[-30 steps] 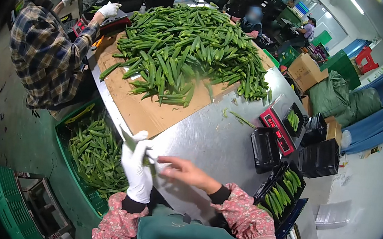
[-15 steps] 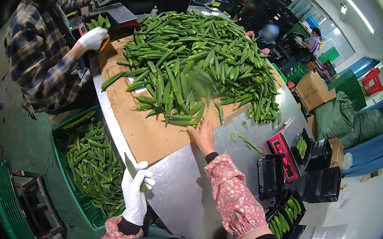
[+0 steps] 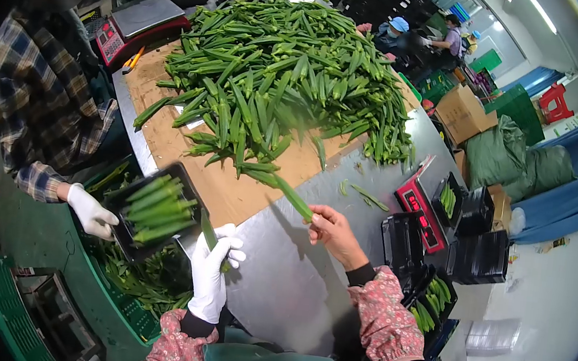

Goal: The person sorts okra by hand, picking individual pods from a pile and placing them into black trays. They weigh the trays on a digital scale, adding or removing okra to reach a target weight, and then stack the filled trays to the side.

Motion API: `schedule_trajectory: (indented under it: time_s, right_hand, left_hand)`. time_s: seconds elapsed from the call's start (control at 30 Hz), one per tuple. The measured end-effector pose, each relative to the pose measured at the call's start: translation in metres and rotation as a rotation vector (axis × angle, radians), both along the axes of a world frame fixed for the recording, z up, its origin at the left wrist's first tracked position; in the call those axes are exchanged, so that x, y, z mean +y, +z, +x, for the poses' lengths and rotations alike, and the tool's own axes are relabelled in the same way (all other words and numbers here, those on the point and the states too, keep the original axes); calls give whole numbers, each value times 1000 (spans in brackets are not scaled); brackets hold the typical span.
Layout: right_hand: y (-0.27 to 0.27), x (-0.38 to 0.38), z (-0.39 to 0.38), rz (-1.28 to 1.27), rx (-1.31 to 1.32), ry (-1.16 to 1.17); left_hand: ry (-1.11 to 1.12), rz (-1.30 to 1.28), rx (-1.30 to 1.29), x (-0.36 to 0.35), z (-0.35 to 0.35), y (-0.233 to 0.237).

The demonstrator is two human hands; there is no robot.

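My left hand (image 3: pixel 208 282), in a white glove, is closed around an okra pod (image 3: pixel 207 231) that points up past the fingers. My bare right hand (image 3: pixel 336 237) pinches one end of another okra pod (image 3: pixel 293 198), held out to the left over the table. Beyond it, a large okra pile (image 3: pixel 280 72) lies on a flattened cardboard sheet (image 3: pixel 219 197). Just left of my gloved hand, a co-worker's white-gloved hand (image 3: pixel 91 212) holds a black tray (image 3: pixel 127 239) with several okra pods in it.
A red scale (image 3: pixel 422 213) and black trays (image 3: pixel 405 240) stand on the right of the metal table (image 3: pixel 278 279). Another scale (image 3: pixel 139 21) is at the far left. A green crate (image 3: pixel 97 269) of okra sits below the left edge. Other people work at the back.
My right hand has drawn back from the pile's edge with an okra pod. The co-worker's near hand has come down from the scale to beside my left hand, bringing a tray of okra into view.
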State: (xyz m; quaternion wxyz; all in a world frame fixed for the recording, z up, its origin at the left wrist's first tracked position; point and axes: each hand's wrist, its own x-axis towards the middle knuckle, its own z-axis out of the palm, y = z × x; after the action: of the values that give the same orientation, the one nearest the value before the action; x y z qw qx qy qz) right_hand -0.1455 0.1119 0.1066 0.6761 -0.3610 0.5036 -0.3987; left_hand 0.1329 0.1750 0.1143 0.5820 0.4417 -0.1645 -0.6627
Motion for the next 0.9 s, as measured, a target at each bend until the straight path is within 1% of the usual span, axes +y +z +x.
schedule_trajectory:
  time_s: [0.07,0.13,0.23,0.33,0.37,0.5,0.6,0.63,0.73,0.8,0.87,0.9]
  right_hand:
    - [20,26,-1,16,-67,33]
    - [34,43,-2,4,-154,71]
    - [60,66,6,-110,-4,172]
    - [69,81,5,-174,69,231]
    - [75,85,5,-162,71,212]
    - [82,97,4,-169,-16,133]
    - [84,104,9,-250,-50,102]
    - [83,105,9,-263,-42,90]
    - [82,108,10,-299,19,55]
    - [85,107,12,-325,110,40]
    - [92,108,17,-355,163,103]
    - [94,109,20,-372,191,134]
  left_hand:
    - [-34,-33,17,3,-6,10]
    - [-86,-89,38,8,-9,9]
    - [-172,-97,106,15,-11,20]
    - [-262,-145,200,28,-10,28]
    - [-288,-150,225,31,-10,22]
    - [-362,-103,294,47,-15,37]
    - [-393,-110,207,57,-19,50]
    - [-401,-127,183,60,-19,49]
    - [-520,-102,156,64,-21,53]
    - [-655,-85,231,66,-23,45]
    - [-782,-28,281,69,-28,43]
    - [-795,-11,325,71,-33,41]
